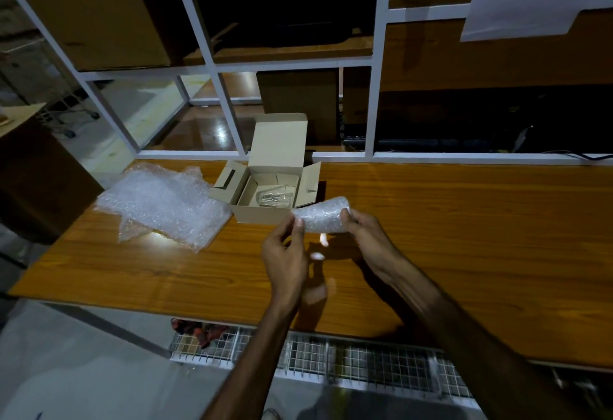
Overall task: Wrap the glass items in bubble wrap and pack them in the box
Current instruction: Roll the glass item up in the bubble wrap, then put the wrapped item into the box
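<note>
My left hand (285,253) and right hand (363,237) each keep a pinching grip on an end of the wrapped glass (320,219) above the bench (464,237). I should tuck loose wrap tight before lowering it into the box (262,214) beside the bare glass (275,199).

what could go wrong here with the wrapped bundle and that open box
1. The bubble-wrapped bundle is held in the air, only at its ends, by the left hand and right hand; nothing visibly secures the wrap, so it may unroll.
2. A bare glass already lies in the small box; setting the bundle in carelessly might knock it.
3. A slip would drop it on the hard table.
</note>
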Action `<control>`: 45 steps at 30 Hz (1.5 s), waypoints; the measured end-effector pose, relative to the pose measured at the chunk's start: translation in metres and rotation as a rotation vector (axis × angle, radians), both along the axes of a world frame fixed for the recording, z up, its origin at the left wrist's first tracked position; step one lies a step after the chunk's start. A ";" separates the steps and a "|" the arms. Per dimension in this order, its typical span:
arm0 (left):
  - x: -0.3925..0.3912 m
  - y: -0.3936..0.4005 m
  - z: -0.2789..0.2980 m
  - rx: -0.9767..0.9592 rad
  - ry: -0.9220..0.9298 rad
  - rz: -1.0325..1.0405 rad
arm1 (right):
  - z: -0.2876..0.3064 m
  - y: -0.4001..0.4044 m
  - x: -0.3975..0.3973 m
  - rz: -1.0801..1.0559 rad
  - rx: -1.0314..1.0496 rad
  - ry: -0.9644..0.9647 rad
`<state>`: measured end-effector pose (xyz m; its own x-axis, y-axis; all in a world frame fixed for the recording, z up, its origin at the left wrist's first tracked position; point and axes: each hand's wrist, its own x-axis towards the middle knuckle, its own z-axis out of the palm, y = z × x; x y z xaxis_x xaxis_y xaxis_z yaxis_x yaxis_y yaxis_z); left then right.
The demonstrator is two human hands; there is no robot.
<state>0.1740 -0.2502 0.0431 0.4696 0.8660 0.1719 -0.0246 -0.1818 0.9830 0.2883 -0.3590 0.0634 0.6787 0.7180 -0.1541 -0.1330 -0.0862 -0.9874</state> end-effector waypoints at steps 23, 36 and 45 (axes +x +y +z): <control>0.032 0.219 0.017 -0.204 0.238 -0.369 | -0.001 0.164 0.026 0.056 -0.172 0.076; 0.068 0.294 -0.024 0.006 0.594 -0.566 | -0.023 0.213 0.059 -0.014 -0.591 -0.099; 0.079 0.290 -0.031 0.320 0.791 -0.529 | -0.037 0.228 0.061 0.000 -0.801 -0.485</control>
<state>0.2530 0.0400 0.0121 0.8611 0.4800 -0.1675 0.4600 -0.5954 0.6587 0.3494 -0.1313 0.0261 0.7983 0.5205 -0.3029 0.2778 -0.7646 -0.5816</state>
